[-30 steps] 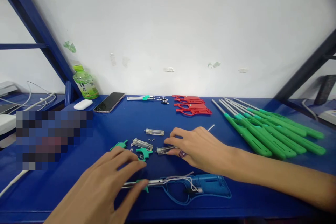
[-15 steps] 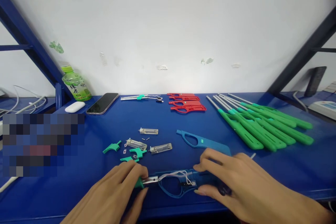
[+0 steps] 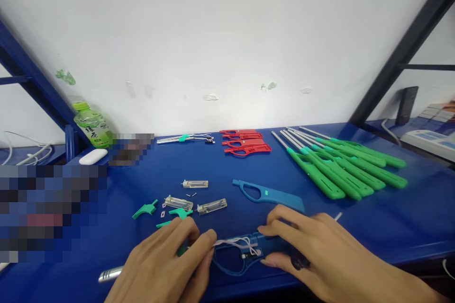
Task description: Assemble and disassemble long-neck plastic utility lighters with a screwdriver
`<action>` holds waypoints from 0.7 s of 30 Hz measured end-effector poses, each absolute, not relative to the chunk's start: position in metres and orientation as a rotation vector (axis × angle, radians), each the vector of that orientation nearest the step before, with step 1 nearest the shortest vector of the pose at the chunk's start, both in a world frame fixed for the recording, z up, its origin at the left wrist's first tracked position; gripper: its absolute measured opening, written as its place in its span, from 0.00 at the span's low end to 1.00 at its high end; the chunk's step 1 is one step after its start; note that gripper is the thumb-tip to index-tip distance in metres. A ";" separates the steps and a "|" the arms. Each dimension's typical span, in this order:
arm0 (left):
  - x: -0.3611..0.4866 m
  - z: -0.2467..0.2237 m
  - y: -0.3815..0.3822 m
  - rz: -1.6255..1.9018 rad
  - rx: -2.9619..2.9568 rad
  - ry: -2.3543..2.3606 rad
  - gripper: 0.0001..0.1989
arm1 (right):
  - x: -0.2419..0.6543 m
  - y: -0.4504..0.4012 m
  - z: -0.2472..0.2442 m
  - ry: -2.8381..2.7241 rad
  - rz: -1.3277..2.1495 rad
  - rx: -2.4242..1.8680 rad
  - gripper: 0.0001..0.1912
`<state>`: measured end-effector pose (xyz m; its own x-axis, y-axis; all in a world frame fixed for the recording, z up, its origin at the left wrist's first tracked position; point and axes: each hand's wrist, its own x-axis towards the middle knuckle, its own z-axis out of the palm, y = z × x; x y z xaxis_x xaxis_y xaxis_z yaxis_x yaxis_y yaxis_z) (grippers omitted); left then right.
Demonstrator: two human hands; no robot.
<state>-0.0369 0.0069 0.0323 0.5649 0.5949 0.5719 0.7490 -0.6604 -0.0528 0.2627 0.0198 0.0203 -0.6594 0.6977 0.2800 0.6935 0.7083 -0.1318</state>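
Observation:
A blue handle shell (image 3: 232,265) lies at the front edge of the table, its hollow side up, with white wires (image 3: 236,242) and a small black part (image 3: 246,256) inside. My left hand (image 3: 170,255) is closed on the metal tube (image 3: 111,274) at the shell's left end; the tube's tip sticks out to the left. My right hand (image 3: 305,246) grips the shell's right part between thumb and fingers, with a dark object partly hidden under the palm. Behind them lies another blue shell (image 3: 280,197).
Clear fuel tanks (image 3: 212,206) and green triggers (image 3: 145,209) lie left of centre. Red shells (image 3: 247,149) and a metal tube with wires (image 3: 170,139) are at the back. Finished green lighters (image 3: 330,175) fan out on the right. A bottle (image 3: 93,125) stands at the back left.
My left hand has shifted right over the tube's end by the shell, and the tube's tip now shows on its left. The view has shifted slightly. My right hand keeps its grip.

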 end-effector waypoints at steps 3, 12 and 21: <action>-0.034 0.035 0.007 -0.819 -2.575 -1.126 0.11 | 0.272 0.018 0.016 -2.607 0.026 -1.120 0.13; -0.057 0.084 0.080 -0.748 -2.339 -1.450 0.13 | 0.307 0.037 0.016 -2.525 0.029 -1.221 0.15; -0.093 0.076 0.207 -0.293 -2.389 -1.638 0.16 | 0.327 0.067 0.016 -2.469 -0.032 -1.325 0.17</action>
